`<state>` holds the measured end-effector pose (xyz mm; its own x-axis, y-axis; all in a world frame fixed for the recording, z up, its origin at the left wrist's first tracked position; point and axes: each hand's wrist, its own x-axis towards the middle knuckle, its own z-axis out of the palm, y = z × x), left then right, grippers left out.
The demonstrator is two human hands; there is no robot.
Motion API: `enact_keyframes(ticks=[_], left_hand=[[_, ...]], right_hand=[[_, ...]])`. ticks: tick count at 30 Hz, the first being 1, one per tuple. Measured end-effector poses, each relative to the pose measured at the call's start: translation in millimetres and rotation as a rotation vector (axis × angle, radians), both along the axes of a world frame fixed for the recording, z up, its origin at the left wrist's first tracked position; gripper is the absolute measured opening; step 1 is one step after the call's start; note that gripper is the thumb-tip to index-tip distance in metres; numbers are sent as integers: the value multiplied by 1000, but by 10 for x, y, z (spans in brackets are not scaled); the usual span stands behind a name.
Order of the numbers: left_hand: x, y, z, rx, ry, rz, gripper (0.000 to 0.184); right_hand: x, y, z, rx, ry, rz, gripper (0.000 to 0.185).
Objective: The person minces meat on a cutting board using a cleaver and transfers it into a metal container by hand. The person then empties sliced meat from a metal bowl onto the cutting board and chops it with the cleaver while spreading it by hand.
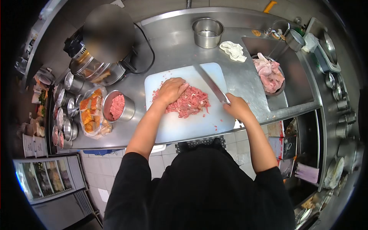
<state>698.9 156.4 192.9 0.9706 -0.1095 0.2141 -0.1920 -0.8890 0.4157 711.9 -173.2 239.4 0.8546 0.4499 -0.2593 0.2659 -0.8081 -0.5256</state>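
Note:
A heap of chopped raw meat (pixel 191 101) lies in the middle of a white cutting board (pixel 165 128). My left hand (pixel 171 91) rests on the heap's left side, palm down with its fingers laid over the meat. In my right hand (pixel 238 107) is the handle of a large kitchen knife (pixel 211 84), held to the right of the heap. The blade points away from me and to the left, apart from the meat. Small scraps of meat are scattered on the board around the heap.
Left of the board stand a steel pot (pixel 128 109) with ground meat and a plastic bag (pixel 92 115) of orange-coloured food. A steel pot (pixel 207 33) and a white cloth (pixel 233 51) sit behind the board. Raw poultry (pixel 269 74) fills a bowl in the right-hand sink (pixel 301 90).

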Motion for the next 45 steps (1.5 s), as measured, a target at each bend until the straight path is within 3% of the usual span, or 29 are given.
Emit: enact_keyframes(ticks=[2, 5, 9, 11, 13, 16, 20, 22, 23, 29, 36, 38, 39, 41, 43, 45], left_hand=[[-141, -65, 15, -10, 137, 44, 44], [-371, -119, -82, 8, 94, 264, 44], [-295, -157, -114, 112, -77, 224, 46], [-145, -228, 122, 210, -203, 204, 47], [-17, -380, 782, 69, -85, 22, 49], [42, -511, 1336, -28, 8, -15, 50], [-200, -697, 850, -144, 53, -3, 59], [-538, -937, 92, 226, -203, 135, 66], [-583, -1034, 9, 227, -204, 139, 66], [-366, -1236, -347, 377, 4, 298, 88], [-280, -1225, -308, 386, -10, 306, 90], [-296, -1175, -347, 259, -31, 235, 84], [-294, -1154, -167, 249, -41, 236, 84], [-305, -1126, 607, 119, 121, 0, 72], [-131, -1082, 1281, 88, -40, -270, 55], [-76, -1255, 2100, 220, -58, -313, 42]], right_hand=[[-180, -167, 6, 34, 110, -76, 33], [-305, -277, -218, 79, 190, -140, 33], [-285, -235, -67, 116, 277, -189, 30], [-237, -273, -96, 123, 283, -174, 30], [-210, -280, -112, 117, 297, -158, 30], [-221, -270, -52, 125, 315, -156, 32], [-258, -344, -162, 184, 298, -183, 32], [-259, -359, -137, 171, 294, -159, 34], [-235, -372, -130, 171, 293, -154, 34], [-112, -447, -223, 154, 334, -88, 30], [-41, -480, -266, 229, 412, -104, 26], [-78, -499, -260, 219, 392, -91, 27], [-90, -495, -318, 210, 344, -77, 27], [-102, -486, -517, 175, 280, -66, 28], [-68, -533, -746, 289, -128, 153, 23], [-55, -518, -721, 162, 43, 68, 24]])
